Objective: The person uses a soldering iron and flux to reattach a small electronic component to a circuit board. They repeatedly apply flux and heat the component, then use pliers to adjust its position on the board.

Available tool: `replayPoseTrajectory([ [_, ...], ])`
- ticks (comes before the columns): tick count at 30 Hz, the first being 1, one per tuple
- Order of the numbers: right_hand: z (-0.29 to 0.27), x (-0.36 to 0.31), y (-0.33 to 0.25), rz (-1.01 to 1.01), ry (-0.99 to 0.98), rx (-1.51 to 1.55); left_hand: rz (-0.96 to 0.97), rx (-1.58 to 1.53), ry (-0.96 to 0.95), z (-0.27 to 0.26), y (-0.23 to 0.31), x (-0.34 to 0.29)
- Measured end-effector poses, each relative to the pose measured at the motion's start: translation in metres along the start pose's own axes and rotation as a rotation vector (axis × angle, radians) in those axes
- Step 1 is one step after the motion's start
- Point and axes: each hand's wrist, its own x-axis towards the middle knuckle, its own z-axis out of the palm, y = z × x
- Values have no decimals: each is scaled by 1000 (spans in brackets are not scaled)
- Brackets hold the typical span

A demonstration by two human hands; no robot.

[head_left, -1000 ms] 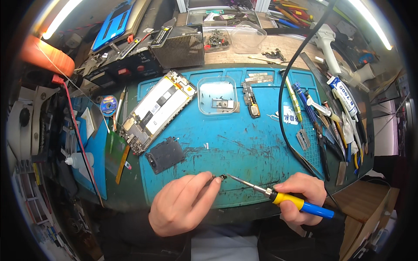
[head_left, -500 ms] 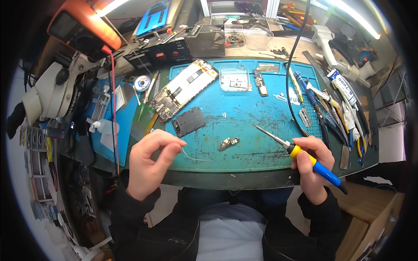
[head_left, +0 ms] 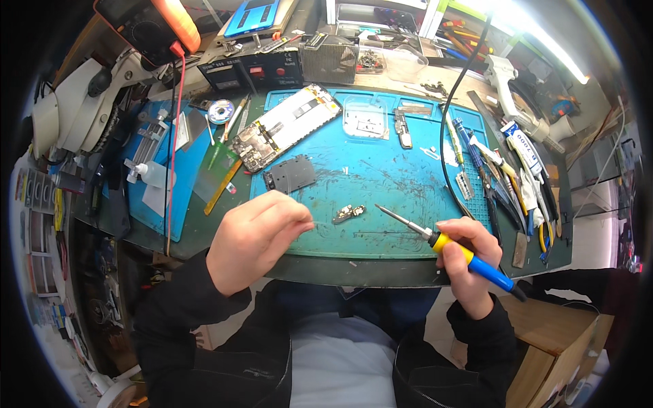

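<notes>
My left hand (head_left: 258, 238) is pinched, fingertips together, on a strand of thin solder wire (head_left: 321, 224) that shows only faintly. In my right hand (head_left: 469, 262) is a soldering iron (head_left: 491, 274) with a blue and yellow handle, held like a pen. Its metal tip points up and left, a short way right of a small circuit board (head_left: 349, 213) lying on the blue work mat (head_left: 401, 177). The tip and the board are apart. Beyond my left hand lie a dark flat plate (head_left: 290, 173) and an opened phone (head_left: 289, 129) with bare insides.
A clear plastic tray (head_left: 365, 117) and a narrow phone part (head_left: 403, 128) lie farther back. Tweezers and other tools (head_left: 507, 170) crowd the right side, with a black cable (head_left: 445, 136) hanging before them. At left are a solder spool (head_left: 221, 111), a bottle (head_left: 151, 173) and an orange multimeter (head_left: 180, 27).
The view has shifted a little. My left hand has moved right, nearer the small circuit board, with the wire. The soldering iron's tip is now closer to the board too.
</notes>
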Motion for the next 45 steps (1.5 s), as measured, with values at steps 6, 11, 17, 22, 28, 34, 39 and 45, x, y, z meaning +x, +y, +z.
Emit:
replayPoseTrajectory([
  [6, 9, 29, -7, -14, 20, 70, 99, 20, 0, 17, -3, 32],
  [11, 9, 35, 9, -280, 74, -106, 119, -14, -28, 25, -17, 41],
  [17, 10, 34, 8, -199, 0, -97, 184, 45, -25, 26, -21, 45],
  [22, 8, 36, 7, -182, -68, -118, 181, 57, -21, 28, -24, 44],
  [28, 9, 40, 5, -186, -102, -148, 189, 63, -30, 30, -25, 44],
  [34, 10, 40, 6, -172, -93, -138, 195, 74, -32, 30, -25, 44],
  [39, 10, 39, 5, -154, -94, -137, 202, 83, -25, 32, -26, 44],
  [45, 10, 39, 5, -156, -95, -144, 205, 101, -42, 31, -25, 45],
])
